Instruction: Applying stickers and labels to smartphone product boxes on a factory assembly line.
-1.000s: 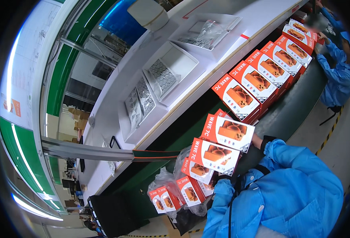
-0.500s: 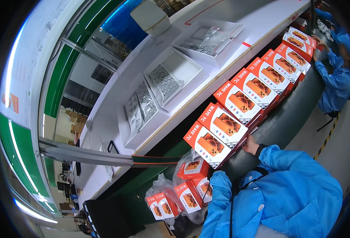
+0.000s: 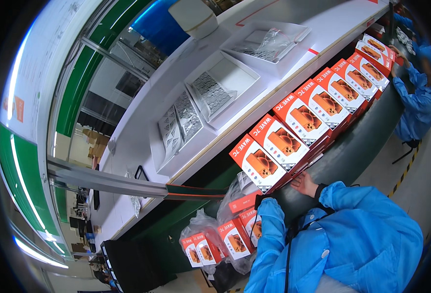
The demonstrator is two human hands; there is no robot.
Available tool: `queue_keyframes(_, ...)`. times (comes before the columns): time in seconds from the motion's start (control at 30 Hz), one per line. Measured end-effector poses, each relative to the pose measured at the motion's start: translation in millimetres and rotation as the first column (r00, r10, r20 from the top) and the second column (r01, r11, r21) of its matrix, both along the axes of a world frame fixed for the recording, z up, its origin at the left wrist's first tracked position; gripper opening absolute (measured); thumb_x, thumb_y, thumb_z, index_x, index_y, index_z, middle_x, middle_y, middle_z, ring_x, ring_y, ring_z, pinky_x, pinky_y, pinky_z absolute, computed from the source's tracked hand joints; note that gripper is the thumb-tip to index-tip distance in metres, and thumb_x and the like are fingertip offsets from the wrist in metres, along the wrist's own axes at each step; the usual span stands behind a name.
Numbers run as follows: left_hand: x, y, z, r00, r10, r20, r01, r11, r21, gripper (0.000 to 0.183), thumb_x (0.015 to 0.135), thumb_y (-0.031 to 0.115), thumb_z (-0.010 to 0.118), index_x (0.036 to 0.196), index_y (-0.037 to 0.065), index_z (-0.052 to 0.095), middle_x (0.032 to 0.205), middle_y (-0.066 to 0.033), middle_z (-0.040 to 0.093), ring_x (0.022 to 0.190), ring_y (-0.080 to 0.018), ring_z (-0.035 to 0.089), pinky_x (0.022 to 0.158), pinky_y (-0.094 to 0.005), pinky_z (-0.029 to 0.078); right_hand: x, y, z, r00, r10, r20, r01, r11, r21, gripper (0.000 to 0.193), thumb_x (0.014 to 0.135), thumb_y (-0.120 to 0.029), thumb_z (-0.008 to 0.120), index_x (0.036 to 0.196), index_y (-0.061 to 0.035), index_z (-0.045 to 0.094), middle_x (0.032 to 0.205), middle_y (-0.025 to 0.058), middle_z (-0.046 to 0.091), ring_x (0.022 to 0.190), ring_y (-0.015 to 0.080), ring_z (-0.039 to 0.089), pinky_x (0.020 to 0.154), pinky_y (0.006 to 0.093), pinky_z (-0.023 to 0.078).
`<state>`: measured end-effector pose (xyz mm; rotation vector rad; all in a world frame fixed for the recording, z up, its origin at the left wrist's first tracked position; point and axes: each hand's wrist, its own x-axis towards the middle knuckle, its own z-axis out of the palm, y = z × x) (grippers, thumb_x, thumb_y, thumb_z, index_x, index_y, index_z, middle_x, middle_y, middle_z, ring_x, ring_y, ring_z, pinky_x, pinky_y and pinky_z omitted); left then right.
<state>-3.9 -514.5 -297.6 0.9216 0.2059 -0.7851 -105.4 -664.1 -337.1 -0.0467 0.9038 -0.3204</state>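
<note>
Red-and-white product boxes (image 3: pixel 261 163) stand in a slanting row on the dark green conveyor belt (image 3: pixel 357 146), orange pictures facing up. My right hand (image 3: pixel 304 184) is at the near side of the row's closest boxes, palm up, fingers apart and grasping nothing. Beyond its cuff, my left hand is hidden; only the blue sleeve (image 3: pixel 270 215) shows, by the row's near end. A tilted red box (image 3: pixel 244 201) beside that cuff turns its plain red side up. Whether my left hand holds it cannot be seen. Below lie more red-and-white boxes (image 3: pixel 234 240) in clear plastic bags (image 3: pixel 200 223).
White trays (image 3: pixel 249 78) with silvery patterned pieces rest on the white bench (image 3: pixel 176 171) beyond the belt. A metal rail (image 3: pixel 108 178) crosses at left. Another person in blue (image 3: pixel 418 105) works at the belt's far right. A black bin-like object (image 3: pixel 132 266) stands lower left.
My right hand has slipped off the box edge, its fingers now spread. The box by my left cuff has tipped, showing its red side instead of its picture. The view has shifted slightly.
</note>
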Motion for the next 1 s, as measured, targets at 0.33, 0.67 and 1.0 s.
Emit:
queue_keyframes(0.33, 85, -28, -47, 0.909, 0.023, 0.417, 0.025, 0.994, -0.110, 0.041, 0.095, 0.029, 0.033, 0.117, 0.000, 0.051, 0.112, -0.0124, 0.059, 0.103, -0.0256, 0.059, 0.091, -0.0376, 0.046, -35, 45, 0, 0.924, 0.381, -0.025, -0.381, 0.915, -0.135, 0.046, 0.093, -0.031, 0.042, 0.125, 0.0010, 0.040, 0.126, 0.0226, 0.047, 0.113, 0.0396, 0.051, 0.098, 0.0479, 0.041)
queue_keyframes(0.67, 57, -74, 157, 0.945, -0.074, 0.317, 0.085, 0.996, -0.019, 0.053, 0.099, 0.041, 0.031, 0.127, -0.001, 0.047, 0.127, -0.0125, 0.054, 0.113, -0.0254, 0.054, 0.096, -0.0350, 0.042, -74, 79, -26, 0.962, 0.273, -0.024, -0.274, 0.959, -0.079, 0.031, 0.090, -0.026, 0.045, 0.107, -0.0016, 0.052, 0.108, 0.0178, 0.057, 0.097, 0.0337, 0.059, 0.089, 0.0436, 0.047)
queue_keyframes(1.0, 9, 48, 248, 0.560, 0.392, 0.730, -0.152, 0.914, -0.375, 0.048, 0.096, 0.032, 0.028, 0.120, -0.004, 0.047, 0.123, -0.0173, 0.050, 0.115, -0.0259, 0.047, 0.102, -0.0404, 0.034, -64, 121, 9, 0.949, 0.305, 0.072, -0.227, 0.827, -0.515, 0.021, 0.091, -0.022, 0.050, 0.102, -0.0054, 0.055, 0.090, 0.0094, 0.061, 0.081, 0.0193, 0.061, 0.074, 0.0319, 0.050)
